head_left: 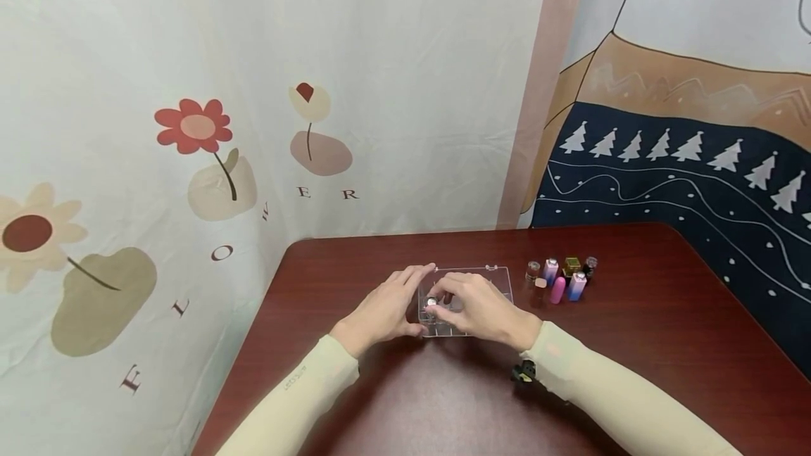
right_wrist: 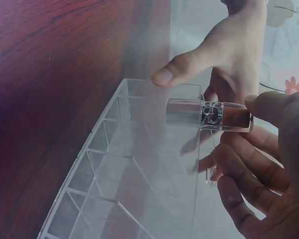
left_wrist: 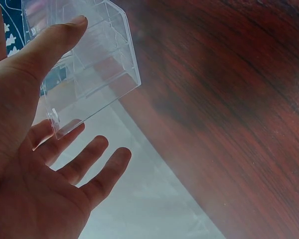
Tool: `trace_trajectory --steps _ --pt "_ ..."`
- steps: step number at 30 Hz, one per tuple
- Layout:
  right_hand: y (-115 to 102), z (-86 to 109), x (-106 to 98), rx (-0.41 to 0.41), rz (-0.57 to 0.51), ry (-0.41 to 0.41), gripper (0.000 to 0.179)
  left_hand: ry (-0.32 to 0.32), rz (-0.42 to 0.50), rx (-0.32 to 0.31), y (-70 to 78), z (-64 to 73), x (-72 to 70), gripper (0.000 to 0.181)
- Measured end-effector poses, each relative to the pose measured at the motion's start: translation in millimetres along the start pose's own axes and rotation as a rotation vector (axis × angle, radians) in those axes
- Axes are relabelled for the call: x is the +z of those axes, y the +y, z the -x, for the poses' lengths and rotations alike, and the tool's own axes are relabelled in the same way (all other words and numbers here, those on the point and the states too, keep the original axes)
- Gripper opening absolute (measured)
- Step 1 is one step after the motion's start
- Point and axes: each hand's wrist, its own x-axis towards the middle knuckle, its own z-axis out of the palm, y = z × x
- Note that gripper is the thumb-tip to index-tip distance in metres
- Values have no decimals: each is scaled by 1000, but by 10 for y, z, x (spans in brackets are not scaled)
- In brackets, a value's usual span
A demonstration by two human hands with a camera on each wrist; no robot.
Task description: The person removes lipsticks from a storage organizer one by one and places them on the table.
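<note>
A clear plastic organizer box (head_left: pixel 497 287) with divided compartments stands on the table. Over its left part, my right hand (head_left: pixel 484 307) pinches a lipstick (right_wrist: pixel 234 118) between thumb and fingertips. This lipstick has a transparent end, a lettered silvery band and a brownish-pink end; in the right wrist view its clear end points over the compartments. My left hand (head_left: pixel 383 308) is at the box's left side, thumb near the front corner and fingers towards the back. In the left wrist view, the left thumb (left_wrist: pixel 55 45) overlaps the box and the other fingers spread loosely.
Right of the box stands a group of cosmetics: a magenta tube (head_left: pixel 557 290), pink-and-blue tubes (head_left: pixel 576 286), a gold-topped item (head_left: pixel 572 266), brownish lipsticks (head_left: pixel 540 292) and a dark one (head_left: pixel 591 268). Printed cloth (head_left: pixel 405 90) hangs behind the dark red table (head_left: pixel 633 343).
</note>
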Motion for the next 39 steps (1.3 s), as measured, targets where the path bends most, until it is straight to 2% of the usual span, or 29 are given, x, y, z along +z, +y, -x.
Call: trace_trajectory --steps 8,21,31,39 --pt "-7 19 -119 -13 10 45 21 -5 -21 3 4 -10 4 127" --pt "89 148 -369 -3 -35 97 25 -18 -15 -7 6 -17 -16 124" --pt "158 249 -521 35 -34 101 23 -18 -15 -20 11 -18 -11 126" --pt "236 314 -667 5 -7 156 28 -23 -14 -18 26 -13 -26 126"
